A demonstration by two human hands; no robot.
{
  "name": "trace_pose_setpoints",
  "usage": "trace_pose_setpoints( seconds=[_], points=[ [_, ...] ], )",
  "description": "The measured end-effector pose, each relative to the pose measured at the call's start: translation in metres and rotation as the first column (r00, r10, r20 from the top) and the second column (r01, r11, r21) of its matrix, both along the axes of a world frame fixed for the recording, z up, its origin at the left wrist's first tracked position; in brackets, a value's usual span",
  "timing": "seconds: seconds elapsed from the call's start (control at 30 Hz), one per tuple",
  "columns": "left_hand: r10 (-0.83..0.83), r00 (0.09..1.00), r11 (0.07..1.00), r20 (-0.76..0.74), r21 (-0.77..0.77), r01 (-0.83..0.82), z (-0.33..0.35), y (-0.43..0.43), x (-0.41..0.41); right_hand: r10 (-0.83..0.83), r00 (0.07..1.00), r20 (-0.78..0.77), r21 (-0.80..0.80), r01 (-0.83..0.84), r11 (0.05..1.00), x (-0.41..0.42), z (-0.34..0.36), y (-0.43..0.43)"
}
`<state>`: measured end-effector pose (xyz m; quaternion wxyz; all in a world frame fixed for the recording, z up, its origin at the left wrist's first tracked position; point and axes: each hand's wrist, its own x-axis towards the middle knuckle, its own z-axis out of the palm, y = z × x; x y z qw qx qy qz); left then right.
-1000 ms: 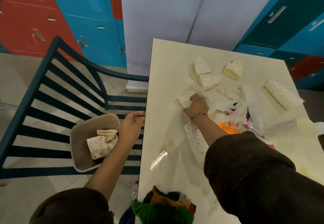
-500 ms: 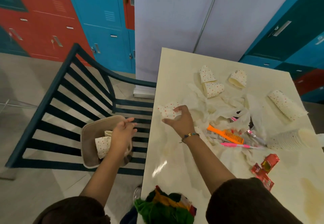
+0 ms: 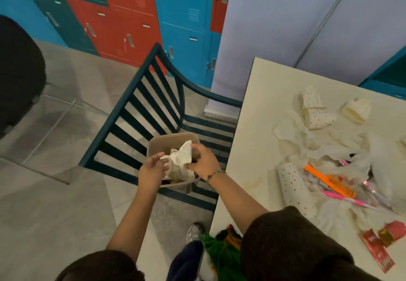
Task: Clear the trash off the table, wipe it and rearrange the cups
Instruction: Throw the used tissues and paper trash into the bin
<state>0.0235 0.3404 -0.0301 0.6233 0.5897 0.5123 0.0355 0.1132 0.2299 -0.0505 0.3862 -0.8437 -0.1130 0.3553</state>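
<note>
Right hand [image 3: 203, 162] fingers pinch crumpled dotted paper cup [image 3: 183, 156] over tan plastic bin [image 3: 153, 146] for dropping; left hand [image 3: 151, 170] fingers spread, empty.

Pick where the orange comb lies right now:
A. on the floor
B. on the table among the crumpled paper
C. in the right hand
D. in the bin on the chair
B: the orange comb lies on the table amid crumpled paper, away from both hands.
</note>
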Motion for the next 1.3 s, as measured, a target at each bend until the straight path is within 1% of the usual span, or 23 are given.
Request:
trace_pose_setpoints(
  seconds=[0.17, 0.27, 0.4, 0.53, 0.63, 0.77, 0.83, 1.0, 1.13, 1.3],
  points=[
    [-0.018, 1.000, 1.000, 0.021, -0.001, 0.018, 0.003, -0.008, -0.002, -0.067, 0.998, 0.011, -0.009, 0.067, 0.998, -0.006, 0.005, -0.016],
    [-0.070, 0.997, 0.997, 0.034, -0.012, 0.070, 0.011, -0.028, 0.005, -0.156, 0.988, 0.012, 0.044, 0.156, 0.987, -0.004, 0.022, -0.046],
    [-0.154, 0.983, 0.987, 0.097, -0.021, 0.156, 0.028, -0.073, 0.018, -0.290, 0.954, 0.080, 0.148, 0.276, 0.950, -0.006, 0.047, -0.111],
    [-0.260, 0.950, 0.963, 0.172, -0.033, 0.269, 0.047, -0.132, 0.030, -0.447, 0.887, 0.113, 0.225, 0.416, 0.881, -0.016, 0.066, -0.187],
    [-0.346, 0.920, 0.936, 0.184, -0.001, 0.352, 0.060, -0.189, 0.034, -0.532, 0.838, 0.123, 0.258, 0.491, 0.832, -0.032, 0.080, -0.253],
    [-0.437, 0.870, 0.897, 0.228, 0.030, 0.442, 0.074, -0.262, 0.029, -0.592, 0.792, 0.146, 0.272, 0.544, 0.794, -0.055, 0.093, -0.333],
    [-0.460, 0.853, 0.886, 0.246, 0.053, 0.462, 0.081, -0.296, 0.024, -0.606, 0.781, 0.154, 0.280, 0.554, 0.785, -0.062, 0.095, -0.366],
    [-0.497, 0.816, 0.861, 0.296, 0.053, 0.505, 0.090, -0.366, 0.023, -0.643, 0.753, 0.140, 0.324, 0.578, 0.749, -0.062, 0.108, -0.433],
    [-0.560, 0.772, 0.824, 0.301, 0.105, 0.557, 0.098, -0.397, 0.041, -0.662, 0.732, 0.162, 0.376, 0.574, 0.727, -0.036, 0.120, -0.463],
    [-0.596, 0.748, 0.802, 0.292, 0.167, 0.573, 0.100, -0.407, 0.091, -0.651, 0.728, 0.215, 0.361, 0.560, 0.746, 0.028, 0.135, -0.480]
  ],
)
